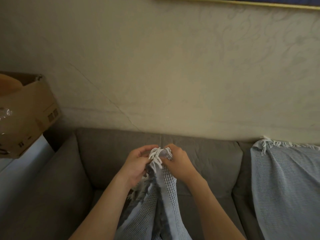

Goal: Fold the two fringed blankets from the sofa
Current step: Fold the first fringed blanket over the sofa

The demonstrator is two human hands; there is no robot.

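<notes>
A pale blue waffle-weave blanket (pixel 167 205) with white fringe hangs down between my arms in front of the grey sofa (pixel 107 158). My left hand (pixel 136 163) and my right hand (pixel 178 163) are side by side, both pinching its fringed top edge, so the cloth is bunched into a narrow hanging strip. A second pale blue fringed blanket (pixel 285 184) lies spread over the sofa's right backrest and seat, with its fringe at the top of the backrest.
A cardboard box (pixel 29 115) with clear plastic in it sits on a white surface left of the sofa. A beige patterned wall (pixel 173 75) rises behind the sofa, with a gold picture frame edge (pixel 242 3) at the top.
</notes>
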